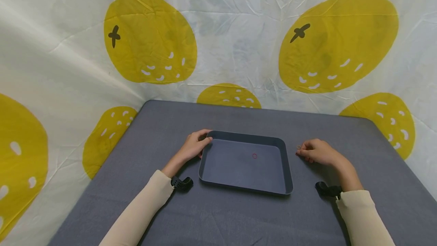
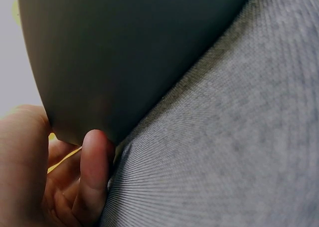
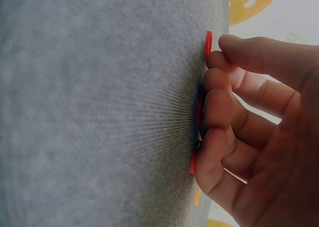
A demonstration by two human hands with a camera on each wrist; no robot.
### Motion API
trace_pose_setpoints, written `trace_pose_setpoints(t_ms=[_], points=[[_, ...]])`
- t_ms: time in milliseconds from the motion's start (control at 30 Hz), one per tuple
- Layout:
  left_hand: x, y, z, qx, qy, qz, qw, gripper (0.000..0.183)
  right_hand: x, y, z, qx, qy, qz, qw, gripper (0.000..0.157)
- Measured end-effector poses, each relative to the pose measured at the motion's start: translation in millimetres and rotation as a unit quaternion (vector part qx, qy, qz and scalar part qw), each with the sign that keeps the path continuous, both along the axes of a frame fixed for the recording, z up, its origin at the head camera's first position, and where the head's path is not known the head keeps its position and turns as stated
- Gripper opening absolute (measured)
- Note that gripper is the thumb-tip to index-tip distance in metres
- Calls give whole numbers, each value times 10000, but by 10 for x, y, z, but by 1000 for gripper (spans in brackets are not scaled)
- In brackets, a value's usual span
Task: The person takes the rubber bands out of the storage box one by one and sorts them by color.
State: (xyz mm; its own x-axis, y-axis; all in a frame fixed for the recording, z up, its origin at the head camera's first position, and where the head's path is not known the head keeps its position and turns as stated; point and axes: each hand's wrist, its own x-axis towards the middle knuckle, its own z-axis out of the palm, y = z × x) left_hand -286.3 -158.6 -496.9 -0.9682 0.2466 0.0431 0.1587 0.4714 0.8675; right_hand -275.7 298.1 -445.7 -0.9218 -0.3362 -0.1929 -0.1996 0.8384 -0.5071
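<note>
My left hand [image 1: 195,145] grips the left rim of a dark grey rectangular tray [image 1: 239,187], thumb over the edge. In the left wrist view its fingers [image 2: 94,159] lie against the tray's outer wall [image 2: 119,52]. Inside the tray lies a small red rubber band [image 1: 254,156]. To the tray's right, my right hand [image 1: 319,152] is low at the tablecloth, fingers bent and thumb close to the index fingertip. Right at its fingertips are a red band [image 3: 208,43], more red pieces [image 3: 193,163] and a yellow one [image 3: 197,196]. I cannot tell whether it pinches any.
A grey cloth [image 1: 225,215] covers the table. White fabric with yellow fruit prints [image 1: 150,37] hangs behind and to the left of it. Each wrist wears a black strap with a camera mount [image 1: 182,184].
</note>
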Motion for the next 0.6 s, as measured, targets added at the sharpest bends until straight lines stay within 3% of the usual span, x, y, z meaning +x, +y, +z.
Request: trace_pose_setpoints(t_ms=[600], points=[[5,-4,6,65,54,-89,9999,34,13,-43,-23,116,237,-34,9996,29]])
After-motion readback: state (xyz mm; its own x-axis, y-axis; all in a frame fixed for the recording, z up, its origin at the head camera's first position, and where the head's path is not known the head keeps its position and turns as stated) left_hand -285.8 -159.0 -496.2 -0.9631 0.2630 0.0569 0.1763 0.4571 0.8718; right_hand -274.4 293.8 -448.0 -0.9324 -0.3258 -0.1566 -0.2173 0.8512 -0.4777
